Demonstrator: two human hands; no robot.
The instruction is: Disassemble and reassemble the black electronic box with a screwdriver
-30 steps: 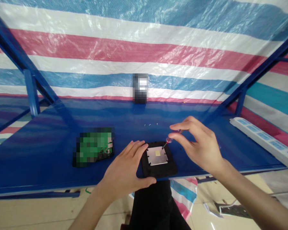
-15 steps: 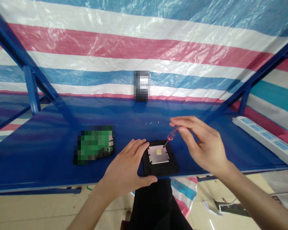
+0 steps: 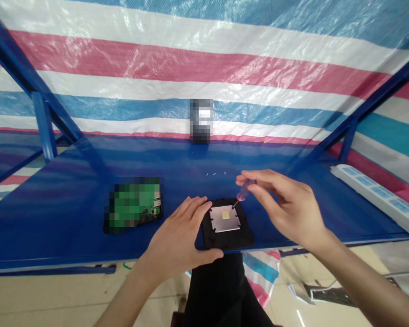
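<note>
A square black plastic cover [image 3: 243,236] lies flat at the table's front edge. Fixed in its middle is a silver metal plate [image 3: 221,225] with a small pale-yellow pad [image 3: 225,215] on it. My left hand [image 3: 180,238] holds the cover along its left side, fingertips at the far left corner and thumb at the near edge. A small screwdriver [image 3: 244,192] with a clear purple and red handle is pinched in my right hand [image 3: 288,206]. It stands tilted, its tip at the plate's far right corner. Whatever the tip meets is too small to make out.
Several small screws [image 3: 214,174] lie beyond the cover. To the left is a green circuit board [image 3: 134,204] in a black casing, partly pixelated. A blurred dark item [image 3: 201,122] stands at the back. A white power strip [image 3: 378,195] runs along the right.
My right hand's fingers have shifted round the screwdriver handle, curling closer about it. The tip stays at the same corner. My left hand and the cover have not moved.
</note>
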